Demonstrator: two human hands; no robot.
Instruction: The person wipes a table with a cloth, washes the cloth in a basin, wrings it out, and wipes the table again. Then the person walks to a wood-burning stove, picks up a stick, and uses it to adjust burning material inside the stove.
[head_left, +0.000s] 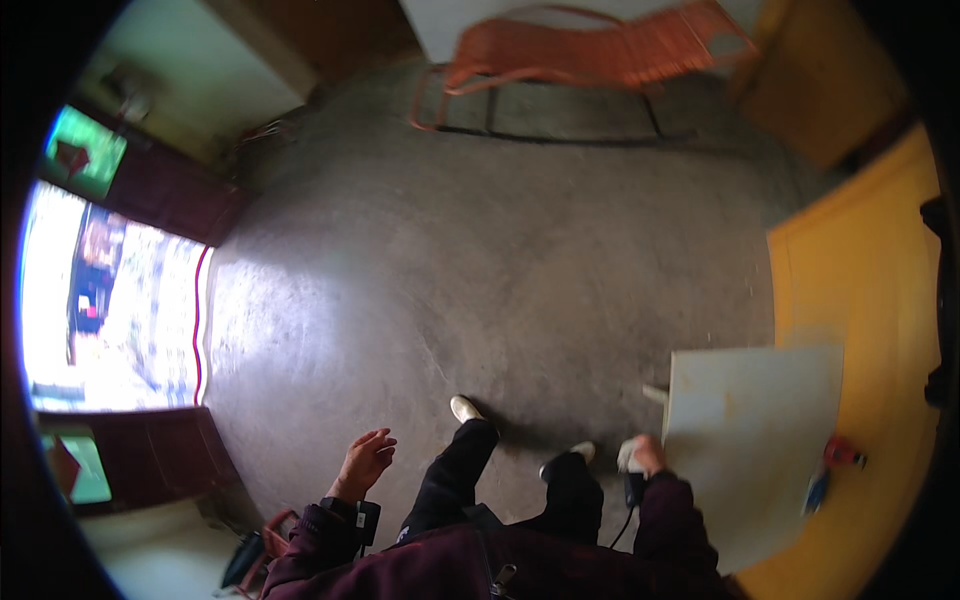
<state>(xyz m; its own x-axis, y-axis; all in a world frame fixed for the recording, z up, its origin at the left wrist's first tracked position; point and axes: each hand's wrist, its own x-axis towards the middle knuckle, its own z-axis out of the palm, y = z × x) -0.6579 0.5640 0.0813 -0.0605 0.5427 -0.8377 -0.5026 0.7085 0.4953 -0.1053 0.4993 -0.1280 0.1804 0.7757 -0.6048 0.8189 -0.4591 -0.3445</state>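
My left hand (365, 461) hangs in the air to the left of my legs, fingers slightly apart and nothing in them. My right hand (651, 454) is closed on a crumpled whitish cloth (628, 456), close to the left edge of a white-topped table (754, 427). Each wrist carries a small black device; a cable hangs from the right one. On the table's right side lie a red object (840, 451) and a blue object (816, 491), both too blurred to name surely.
Grey concrete floor (487, 247) spreads ahead of my feet. An orange rocking chair (570, 60) stands at the far wall. Bright light enters through a doorway (142, 315) at left, between dark red door panels (172, 187). A yellow wooden surface (847, 277) runs along the right.
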